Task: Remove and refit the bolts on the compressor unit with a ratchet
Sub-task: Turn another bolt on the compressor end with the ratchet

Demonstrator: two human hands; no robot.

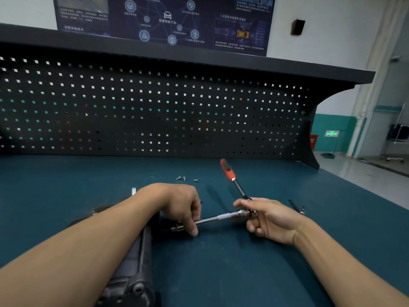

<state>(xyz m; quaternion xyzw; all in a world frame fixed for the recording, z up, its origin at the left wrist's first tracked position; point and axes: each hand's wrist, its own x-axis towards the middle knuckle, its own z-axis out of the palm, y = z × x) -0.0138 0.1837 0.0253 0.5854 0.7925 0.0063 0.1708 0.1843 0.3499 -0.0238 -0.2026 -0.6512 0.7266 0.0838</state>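
The dark compressor unit (132, 273) lies on the blue-green bench under my left forearm. A long silver extension bar (219, 218) runs level from the unit's right side to the ratchet head. My left hand (179, 207) pinches the bar near its socket end at the unit. My right hand (267, 218) grips the ratchet head, and the ratchet's red and black handle (228, 171) points up and away. Three loose bolts (184, 178) lie on the bench behind my hands.
A black perforated tool board (155, 107) stands along the back of the bench. A small dark bar and a socket piece (298, 208) lie to the right of my right hand. The bench's right edge drops to the workshop floor (365, 173).
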